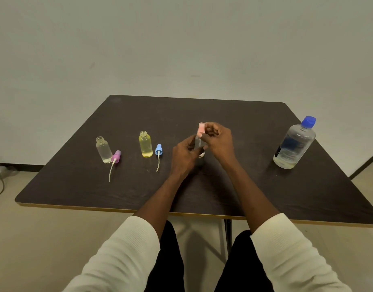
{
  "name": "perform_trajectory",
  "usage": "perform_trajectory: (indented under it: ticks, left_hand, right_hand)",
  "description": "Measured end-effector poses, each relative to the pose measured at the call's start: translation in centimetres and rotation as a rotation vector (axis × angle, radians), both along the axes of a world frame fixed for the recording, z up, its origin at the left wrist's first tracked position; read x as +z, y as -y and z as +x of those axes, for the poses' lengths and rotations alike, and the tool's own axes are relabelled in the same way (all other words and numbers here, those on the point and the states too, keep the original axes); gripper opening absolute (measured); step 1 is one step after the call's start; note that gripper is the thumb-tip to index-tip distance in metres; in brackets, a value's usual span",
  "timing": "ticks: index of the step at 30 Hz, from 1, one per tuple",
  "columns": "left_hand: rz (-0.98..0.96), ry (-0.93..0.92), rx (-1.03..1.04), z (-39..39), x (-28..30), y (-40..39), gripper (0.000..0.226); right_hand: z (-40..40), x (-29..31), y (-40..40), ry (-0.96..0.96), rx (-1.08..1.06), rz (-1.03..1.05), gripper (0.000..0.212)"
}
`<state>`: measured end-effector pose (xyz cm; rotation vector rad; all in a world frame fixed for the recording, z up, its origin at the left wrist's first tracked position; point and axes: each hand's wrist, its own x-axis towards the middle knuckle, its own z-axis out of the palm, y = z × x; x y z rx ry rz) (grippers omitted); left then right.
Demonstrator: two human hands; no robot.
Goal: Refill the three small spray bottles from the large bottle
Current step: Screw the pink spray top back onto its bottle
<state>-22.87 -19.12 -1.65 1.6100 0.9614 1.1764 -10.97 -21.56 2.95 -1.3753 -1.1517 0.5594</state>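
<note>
Pink-capped bottle (199,144) upright, cap up | left hand (184,154) grips body | right hand (218,140) pinches cap

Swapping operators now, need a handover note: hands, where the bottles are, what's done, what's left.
Left hand grips the body of the third small bottle, upright at table centre. Right hand pinches its pink spray top; on or coming off, cannot tell.
Clear bottle stands open at left, almost empty, purple spray top lying beside it.
Yellow bottle stands open, looks full of yellow liquid, blue spray top beside it.
Large bottle at right, blue cap on, low on liquid.
Left: fill, refit tops.
</note>
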Motion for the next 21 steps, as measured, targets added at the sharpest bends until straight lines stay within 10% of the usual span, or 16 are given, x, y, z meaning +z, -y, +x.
perform_trajectory:
  ticks: [21]
  left_hand:
    - [0.008,-0.070,0.027,-0.01,0.07,0.00,0.032]
  right_hand:
    - [0.11,-0.26,-0.63,-0.005,0.086,-0.065,0.041]
